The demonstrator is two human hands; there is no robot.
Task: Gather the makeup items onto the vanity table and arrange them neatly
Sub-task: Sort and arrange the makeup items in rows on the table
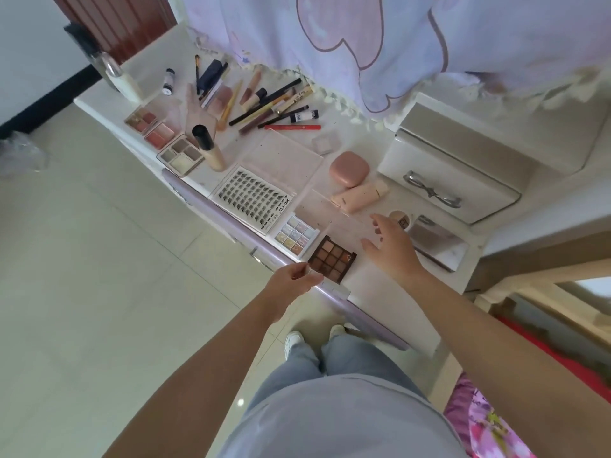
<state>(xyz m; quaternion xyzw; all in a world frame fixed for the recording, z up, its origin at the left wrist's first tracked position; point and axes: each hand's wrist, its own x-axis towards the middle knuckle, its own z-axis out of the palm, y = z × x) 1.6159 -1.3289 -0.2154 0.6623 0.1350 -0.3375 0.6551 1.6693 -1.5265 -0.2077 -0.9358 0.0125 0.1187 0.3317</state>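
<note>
Makeup lies spread over the white vanity table [373,289]. A brown eyeshadow palette [332,259] sits at the front edge, beside a pastel glitter palette [297,234] and a false-lash tray [253,198]. My left hand [291,284] pinches a thin clear plastic piece [334,287] at the table edge, just left of the brown palette. With its fingers spread, my right hand [390,249] is over a clear lid [330,209] to the right of the palettes. Beyond it lie a beige tube [360,195], a pink compact [349,168] and a small round jar [400,218].
Further left are a foundation bottle [208,147], three blush and shadow palettes [148,123], and a pile of pencils and brushes [274,104]. A drawer box with a bow handle [446,190] and a silver case [439,242] stand at the right. A draped cloth [363,34] hangs behind.
</note>
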